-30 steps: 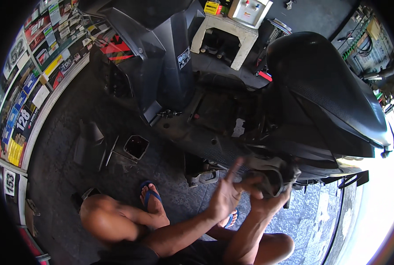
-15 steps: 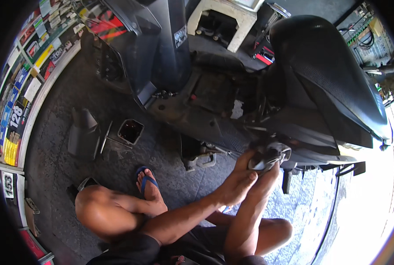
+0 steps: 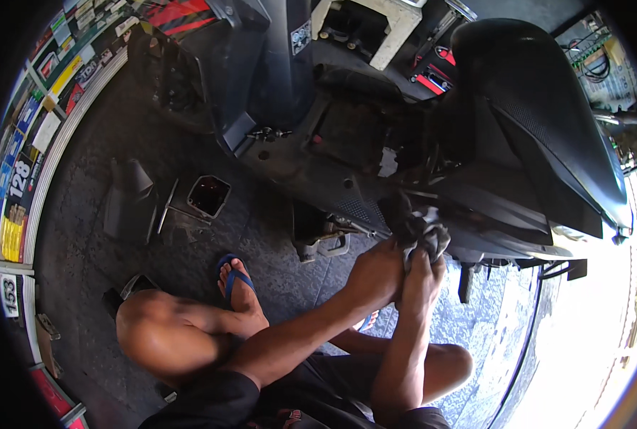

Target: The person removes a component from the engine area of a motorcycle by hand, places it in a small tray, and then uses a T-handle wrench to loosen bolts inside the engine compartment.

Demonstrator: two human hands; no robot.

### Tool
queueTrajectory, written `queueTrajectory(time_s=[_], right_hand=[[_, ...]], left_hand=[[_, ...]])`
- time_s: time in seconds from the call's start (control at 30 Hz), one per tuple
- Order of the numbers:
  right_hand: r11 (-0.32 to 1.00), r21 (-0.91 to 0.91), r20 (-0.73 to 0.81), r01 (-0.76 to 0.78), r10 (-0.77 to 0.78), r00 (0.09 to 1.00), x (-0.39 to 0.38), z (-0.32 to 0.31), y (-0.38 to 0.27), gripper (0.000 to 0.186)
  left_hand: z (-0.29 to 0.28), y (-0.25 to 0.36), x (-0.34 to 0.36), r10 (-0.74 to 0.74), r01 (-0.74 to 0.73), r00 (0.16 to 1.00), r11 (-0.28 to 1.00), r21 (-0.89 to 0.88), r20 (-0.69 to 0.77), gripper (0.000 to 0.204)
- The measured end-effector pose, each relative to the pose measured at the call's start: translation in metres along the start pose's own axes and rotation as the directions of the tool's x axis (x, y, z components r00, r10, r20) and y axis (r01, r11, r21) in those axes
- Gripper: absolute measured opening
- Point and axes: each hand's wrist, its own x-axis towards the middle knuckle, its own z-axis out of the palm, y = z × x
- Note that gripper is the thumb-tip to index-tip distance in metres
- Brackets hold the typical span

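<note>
Rag point(image 3: 436, 237), grey and crumpled, sits right of centre, bunched between the curled left hand point(image 3: 375, 275) and right hand point(image 3: 422, 277). Dark floor point(image 3: 290, 286) spreads beneath the scooter point(image 3: 468, 157); packed shelves point(image 3: 45, 132) line the left edge.

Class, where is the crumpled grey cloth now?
The cloth is right of centre in the head view, in the right hand, close beside the left hand, near the scooter's side panel.
</note>
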Motion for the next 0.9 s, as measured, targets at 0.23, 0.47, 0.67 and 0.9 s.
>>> queueTrajectory(time_s=[0.23, 0.47, 0.67, 0.9], right_hand=[[0.997, -0.009, 0.064, 0.083, -0.082, 0.995, -0.018, 0.022, -0.015, 0.026], [0.977, 0.145, 0.104, -0.156, 0.142, 0.984, 0.018, -0.023, -0.005, 0.023], [0.785, 0.514, 0.374, -0.345, 0.156, 0.914, 0.021, -0.035, -0.002, 0.051], [0.978, -0.193, 0.541, 0.082, 0.036, 0.840, -0.053, 0.012, -0.013, 0.076]], left_hand=[[-0.010, -0.003, -0.005, 0.167, -0.169, 0.985, 0.913, 0.372, 0.038, 0.030], [-0.013, 0.003, 0.008, 0.453, -0.454, 0.890, 0.878, 0.149, 0.045, 0.024], [-0.027, 0.036, 0.004, 0.336, -0.412, 0.867, 0.898, -0.152, -0.368, 0.013], [-0.016, -0.038, 0.005, -0.476, 0.207, 0.875, 0.537, -0.818, -0.091, 0.032]])
